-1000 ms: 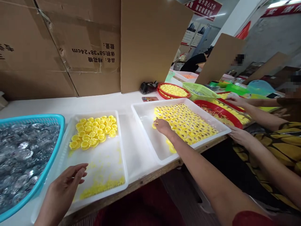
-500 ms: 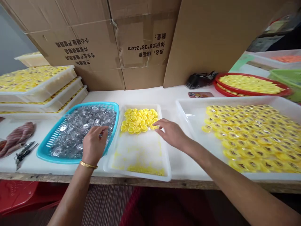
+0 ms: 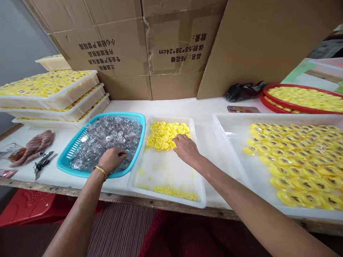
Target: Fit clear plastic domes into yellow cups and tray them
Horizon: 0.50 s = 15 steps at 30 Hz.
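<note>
My left hand (image 3: 114, 159) is over the right side of a turquoise plastic basket (image 3: 142, 134), its fingers curled closed among clear, shiny plastic pieces (image 3: 107, 137). What is between those fingertips, if anything, I cannot make out. My right hand (image 3: 184, 147) reaches into a small white tray (image 3: 199, 185). Its fingers are pinched at the near right edge of a cluster of yellow flower-shaped cups (image 3: 162, 135), on one of the cups. Yellow crumbs lie along the near end of this tray.
To the right, a larger white tray (image 3: 233, 160) holds rows of filled yellow flowers (image 3: 300, 160). Stacked trays (image 3: 77, 103) stand at the back left, near keys (image 3: 43, 164) and a striped cloth (image 3: 40, 144). Cardboard (image 3: 177, 84) walls the back. Red round trays (image 3: 276, 103) sit back right.
The view has swung left. My right hand has gone from the large tray to the yellow cups in the small tray. My left hand has moved from the small tray into the turquoise basket.
</note>
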Available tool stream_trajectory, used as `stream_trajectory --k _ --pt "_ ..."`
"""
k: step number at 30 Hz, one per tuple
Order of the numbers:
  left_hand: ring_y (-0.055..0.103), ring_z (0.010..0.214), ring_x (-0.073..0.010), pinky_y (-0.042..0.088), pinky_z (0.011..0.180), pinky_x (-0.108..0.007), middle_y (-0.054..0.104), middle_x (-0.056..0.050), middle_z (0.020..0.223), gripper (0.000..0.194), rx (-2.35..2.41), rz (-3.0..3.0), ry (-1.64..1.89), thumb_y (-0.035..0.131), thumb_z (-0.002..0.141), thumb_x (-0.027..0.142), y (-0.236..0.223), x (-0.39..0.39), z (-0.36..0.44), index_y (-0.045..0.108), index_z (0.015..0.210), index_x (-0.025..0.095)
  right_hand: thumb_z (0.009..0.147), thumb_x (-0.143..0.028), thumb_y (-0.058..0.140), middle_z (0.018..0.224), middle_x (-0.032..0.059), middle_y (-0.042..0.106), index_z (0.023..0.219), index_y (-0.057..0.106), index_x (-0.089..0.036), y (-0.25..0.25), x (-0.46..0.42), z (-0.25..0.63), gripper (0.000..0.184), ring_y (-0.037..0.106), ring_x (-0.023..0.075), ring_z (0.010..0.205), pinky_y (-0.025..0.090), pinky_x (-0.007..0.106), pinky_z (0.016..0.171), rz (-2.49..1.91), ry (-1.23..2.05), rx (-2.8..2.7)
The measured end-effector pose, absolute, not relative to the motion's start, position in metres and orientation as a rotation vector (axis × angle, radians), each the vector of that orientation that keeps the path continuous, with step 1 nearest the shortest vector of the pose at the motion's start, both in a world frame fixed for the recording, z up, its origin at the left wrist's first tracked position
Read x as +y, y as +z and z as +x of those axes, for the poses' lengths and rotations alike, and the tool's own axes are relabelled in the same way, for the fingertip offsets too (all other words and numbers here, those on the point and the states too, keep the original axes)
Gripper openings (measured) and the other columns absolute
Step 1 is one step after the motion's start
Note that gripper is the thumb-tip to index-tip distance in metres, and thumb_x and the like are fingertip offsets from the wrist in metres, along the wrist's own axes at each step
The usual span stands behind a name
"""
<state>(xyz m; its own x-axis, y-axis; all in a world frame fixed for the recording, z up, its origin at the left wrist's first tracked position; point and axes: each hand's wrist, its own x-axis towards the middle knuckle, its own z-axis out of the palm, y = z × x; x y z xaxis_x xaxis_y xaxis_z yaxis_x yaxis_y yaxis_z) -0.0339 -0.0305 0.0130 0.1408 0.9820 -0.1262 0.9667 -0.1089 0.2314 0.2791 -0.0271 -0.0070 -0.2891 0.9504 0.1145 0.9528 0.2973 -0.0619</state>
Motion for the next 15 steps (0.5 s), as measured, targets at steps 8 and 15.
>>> stream_trajectory --k 8,15 --pt "0.067 0.071 -0.0214 0.047 0.066 -0.028 0.074 -0.004 0.087 0.024 1.941 2.056 0.43 0.052 0.075 0.028 0.015 -0.034 -0.036 0.074 0.084 0.024 0.081 -0.027 0.064 0.103 0.0123 0.06 0.1 0.061 -0.016 -0.003 -0.033 0.278 0.021 0.053 0.0272 0.1 0.045 0.037 0.082 -1.872 -0.033 -2.358" --pt "0.055 0.049 -0.0121 0.046 0.058 -0.026 0.069 -0.001 0.068 0.02 1.782 1.386 1.076 0.067 0.062 0.027 0.02 -0.035 -0.038 0.074 0.078 0.018 0.079 -0.029 0.065 0.095 0.0095 0.06 0.09 0.062 -0.018 -0.006 -0.052 0.275 0.016 0.055 0.0261 0.094 0.045 0.037 0.079 -1.773 -0.021 -2.379"
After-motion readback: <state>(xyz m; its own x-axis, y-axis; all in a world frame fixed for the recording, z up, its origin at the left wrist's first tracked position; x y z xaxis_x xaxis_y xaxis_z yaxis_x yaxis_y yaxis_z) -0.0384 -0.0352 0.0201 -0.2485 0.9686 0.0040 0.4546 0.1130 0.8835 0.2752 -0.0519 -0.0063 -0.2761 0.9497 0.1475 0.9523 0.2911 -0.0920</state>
